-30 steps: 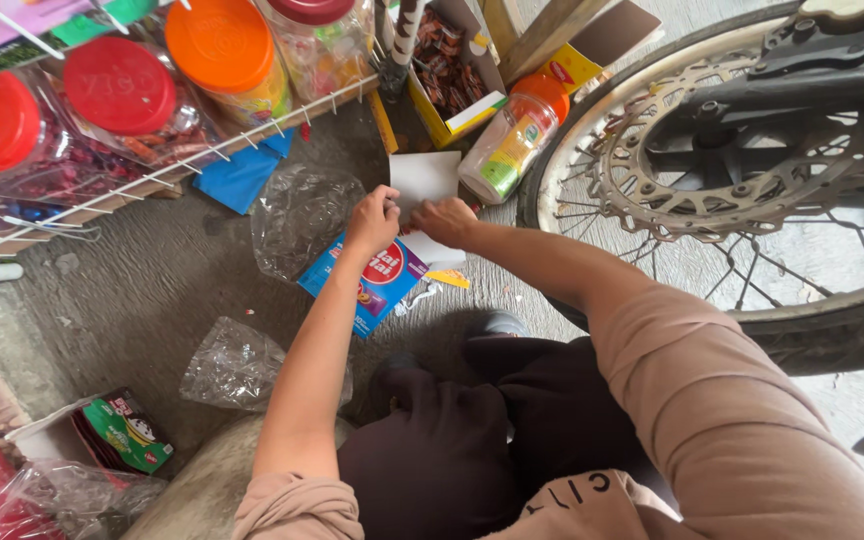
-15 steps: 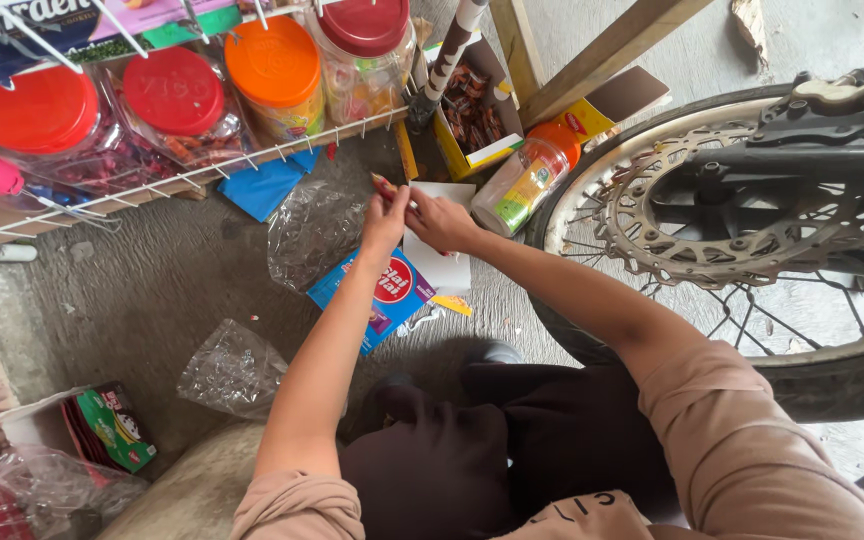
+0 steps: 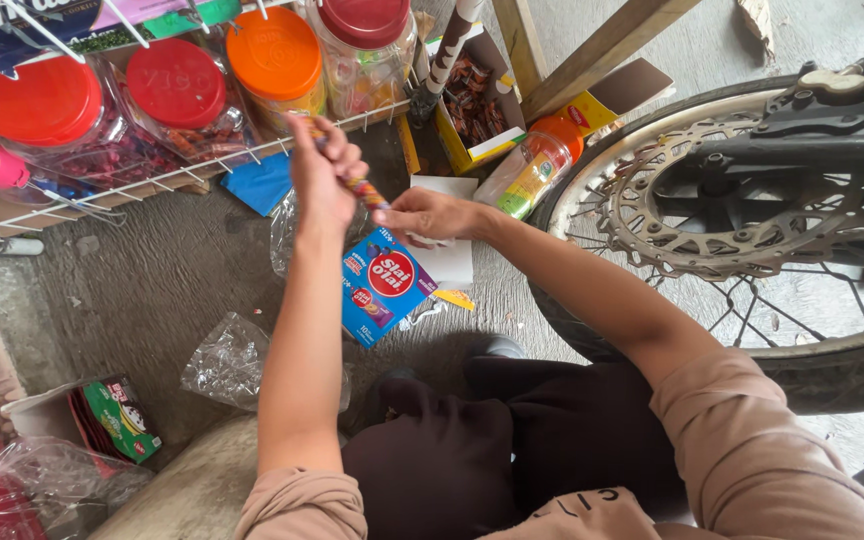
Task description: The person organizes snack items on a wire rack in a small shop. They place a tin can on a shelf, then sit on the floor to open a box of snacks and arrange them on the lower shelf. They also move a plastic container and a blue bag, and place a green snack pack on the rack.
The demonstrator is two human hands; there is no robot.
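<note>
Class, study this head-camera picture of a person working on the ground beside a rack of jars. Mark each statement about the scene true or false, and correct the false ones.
1. The left hand and the right hand both grip a thin multicoloured stick. True.
2. A blue snack box lies on the concrete ground under the hands. True.
3. All jar lids on the wire rack are green. False: the lids are red, with one orange lid.
4. A motorcycle wheel stands to the person's left. False: it stands to the right.
5. A crumpled clear plastic bag lies on the ground. True.
</note>
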